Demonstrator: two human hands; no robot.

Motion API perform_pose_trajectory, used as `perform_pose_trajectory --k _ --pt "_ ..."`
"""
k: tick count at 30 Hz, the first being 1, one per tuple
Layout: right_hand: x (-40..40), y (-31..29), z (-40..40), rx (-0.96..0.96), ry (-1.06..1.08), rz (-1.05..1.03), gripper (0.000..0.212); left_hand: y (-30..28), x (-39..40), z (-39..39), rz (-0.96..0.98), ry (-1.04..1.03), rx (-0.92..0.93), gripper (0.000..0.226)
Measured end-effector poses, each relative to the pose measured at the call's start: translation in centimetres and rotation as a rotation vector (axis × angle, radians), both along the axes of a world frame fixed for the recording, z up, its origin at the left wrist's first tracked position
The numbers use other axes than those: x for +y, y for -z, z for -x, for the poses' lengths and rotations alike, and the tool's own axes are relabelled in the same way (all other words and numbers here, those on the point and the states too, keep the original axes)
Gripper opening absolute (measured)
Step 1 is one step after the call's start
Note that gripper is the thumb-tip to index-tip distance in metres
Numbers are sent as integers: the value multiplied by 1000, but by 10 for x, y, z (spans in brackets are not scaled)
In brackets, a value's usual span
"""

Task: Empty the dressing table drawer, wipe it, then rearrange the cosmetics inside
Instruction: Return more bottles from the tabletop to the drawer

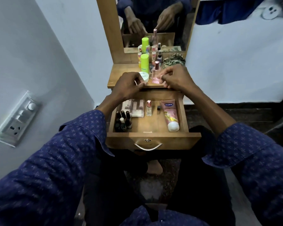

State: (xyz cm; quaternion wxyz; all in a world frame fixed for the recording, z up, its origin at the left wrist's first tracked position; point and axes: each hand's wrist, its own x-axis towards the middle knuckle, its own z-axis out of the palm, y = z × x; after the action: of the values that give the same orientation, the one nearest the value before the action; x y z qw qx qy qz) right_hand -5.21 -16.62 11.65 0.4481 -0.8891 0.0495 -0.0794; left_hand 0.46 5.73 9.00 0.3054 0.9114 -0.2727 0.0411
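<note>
The wooden drawer (153, 139) is pulled out below the tabletop. Inside it are several nail polish bottles (123, 121) at the left, a pale palette box (135, 107), a small perfume bottle (149, 108), a tiny dark item (158, 108) and a pink lotion tube (170, 117) at the right. My right hand (178, 78) pinches the lower side of a pink perfume bottle (156, 74) standing on the tabletop. My left hand (128, 85) is curled beside a white cream jar (144, 75); what its fingers touch is hidden.
A green-capped bottle (144, 62), several small spray bottles (158, 57) and a patterned cloth (174, 61) crowd the back of the dressing table (118, 79) under the mirror (153, 22). A switchboard (16, 119) is on the left wall. My knees sit below the drawer.
</note>
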Motion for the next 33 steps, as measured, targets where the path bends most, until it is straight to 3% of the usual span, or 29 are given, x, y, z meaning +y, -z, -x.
perform_pose_trajectory --k 4,8,11,16,25,33 --pt "-18 -10 -14 -109 82 70 9 -8 -19 -21 16 -30 -119 24" --pt "-18 -8 -28 -114 86 142 37 -14 -39 -36 -102 -44 -204 41" --pt "-13 0 -35 -113 68 193 43 -17 -52 -43 -228 -47 -251 47" --pt "-3 9 -42 -127 66 257 40 -16 -66 -48 -318 -45 -247 38" --pt "-2 19 -33 -207 81 240 23 -14 -62 -43 -211 -14 -218 26" --pt "2 23 3 -299 84 199 29 -15 -32 -17 -37 29 -175 17"
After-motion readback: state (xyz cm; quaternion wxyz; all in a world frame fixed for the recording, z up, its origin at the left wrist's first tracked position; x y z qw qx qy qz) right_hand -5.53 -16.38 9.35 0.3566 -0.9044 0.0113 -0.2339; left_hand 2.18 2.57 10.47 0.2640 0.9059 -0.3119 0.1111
